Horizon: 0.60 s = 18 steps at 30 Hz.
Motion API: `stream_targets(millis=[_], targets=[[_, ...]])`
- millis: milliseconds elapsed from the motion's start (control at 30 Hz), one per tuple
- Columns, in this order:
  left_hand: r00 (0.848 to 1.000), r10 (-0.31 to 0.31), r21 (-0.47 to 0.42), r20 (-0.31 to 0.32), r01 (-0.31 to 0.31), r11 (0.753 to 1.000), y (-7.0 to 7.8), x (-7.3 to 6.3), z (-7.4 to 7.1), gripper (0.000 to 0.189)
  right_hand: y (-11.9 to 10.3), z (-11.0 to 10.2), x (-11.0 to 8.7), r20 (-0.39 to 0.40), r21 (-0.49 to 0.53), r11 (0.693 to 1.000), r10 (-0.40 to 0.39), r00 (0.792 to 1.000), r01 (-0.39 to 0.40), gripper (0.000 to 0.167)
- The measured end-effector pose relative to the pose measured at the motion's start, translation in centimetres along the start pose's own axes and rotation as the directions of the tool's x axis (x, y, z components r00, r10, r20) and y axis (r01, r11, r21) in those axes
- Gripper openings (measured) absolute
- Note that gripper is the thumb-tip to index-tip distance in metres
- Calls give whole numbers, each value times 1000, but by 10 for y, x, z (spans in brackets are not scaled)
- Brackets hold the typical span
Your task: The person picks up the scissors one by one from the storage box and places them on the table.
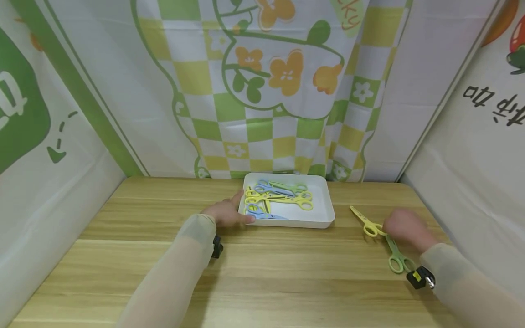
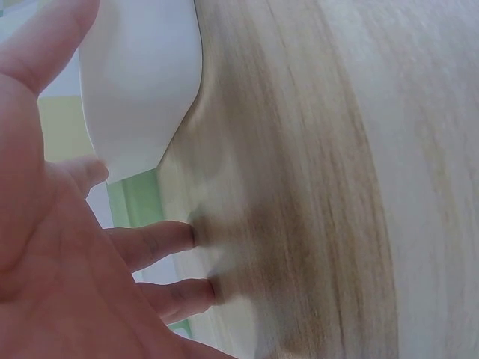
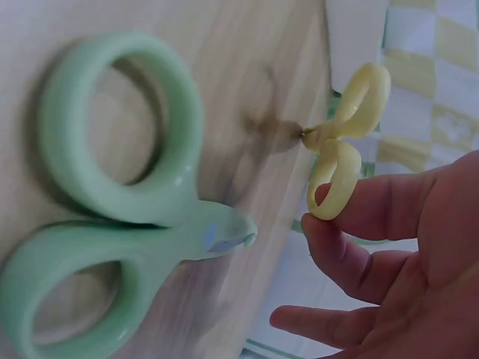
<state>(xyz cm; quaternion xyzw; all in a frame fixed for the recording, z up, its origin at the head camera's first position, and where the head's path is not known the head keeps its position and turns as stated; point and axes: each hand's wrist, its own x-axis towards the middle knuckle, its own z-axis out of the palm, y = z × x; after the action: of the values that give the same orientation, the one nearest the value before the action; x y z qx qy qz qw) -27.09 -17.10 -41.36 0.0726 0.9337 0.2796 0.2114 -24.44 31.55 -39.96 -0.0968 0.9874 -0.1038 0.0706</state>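
Note:
In the head view, my left hand (image 1: 225,213) rests at the left end of a white tray (image 1: 311,223), its thumb along the front wall. The left wrist view shows that hand's fingers spread and fairly straight, the index fingertip at the tray's corner. My right hand (image 1: 404,226) pinches one handle loop of the yellow scissors (image 3: 346,176) between thumb and index finger. Their blades point toward the tray. Green scissors (image 1: 395,256) lie on the table under and beside the right hand, handles toward me; the hand partly hides them in the head view.
Inside the tray lie several scissors: yellow scissors (image 1: 303,200), blue scissors (image 1: 256,209) and green scissors (image 1: 293,186), overlapping toward its left. The wooden table (image 1: 287,282) ends at a patterned curtain (image 1: 262,132) behind the tray. Fabric walls stand on both sides.

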Motion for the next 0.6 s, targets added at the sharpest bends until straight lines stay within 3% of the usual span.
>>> stream_targets(millis=[100, 167, 600], targets=[[1000, 4, 9, 2, -4, 1000, 0, 1, 0, 113, -7, 1, -6, 20, 46, 994, 102, 995, -103, 22], [1000, 5, 16, 3, -5, 1000, 0, 1, 1, 113, -12, 1, -11, 25, 37, 992, 118, 993, -119, 22], [1000, 24, 38, -8, -23, 999, -1, 1, 0, 111, -33, 11, -31, -7, -87, 995, 37, 999, -38, 23]])
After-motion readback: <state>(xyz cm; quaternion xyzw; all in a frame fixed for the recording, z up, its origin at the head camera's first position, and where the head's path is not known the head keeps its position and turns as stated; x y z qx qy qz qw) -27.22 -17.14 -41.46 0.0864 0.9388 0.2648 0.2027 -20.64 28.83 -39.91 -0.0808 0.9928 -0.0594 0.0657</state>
